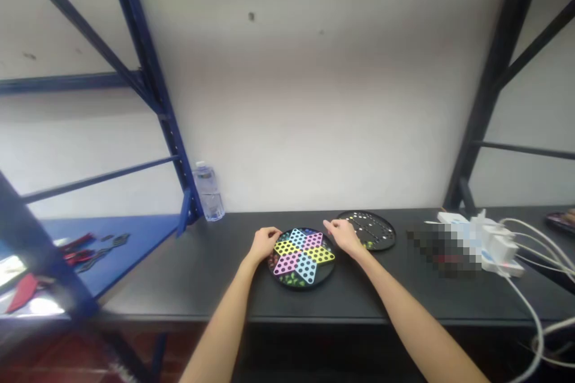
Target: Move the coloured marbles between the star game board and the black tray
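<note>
A round black tray [302, 286] lies on the dark table. Over it is a star-shaped board [296, 254] with holes, its points light blue, pink and yellow. Green and reddish pieces show around the star inside the tray. My left hand [265, 243] is at the tray's upper left rim, fingers curled together; whatever they hold, if anything, is hidden. Near the upper right rim is my right hand [342, 234], thumb and fingers apart, with nothing visible in it. Behind that hand lies a second round black board [375, 230] with small light spots, partly covered by the hand.
A clear bottle [209, 192] stands by the blue rack post at the back left. To the right are a white power strip [496, 245] with plugs and cables, and a blurred dark object. Tools lie on the blue surface [130, 230] at left.
</note>
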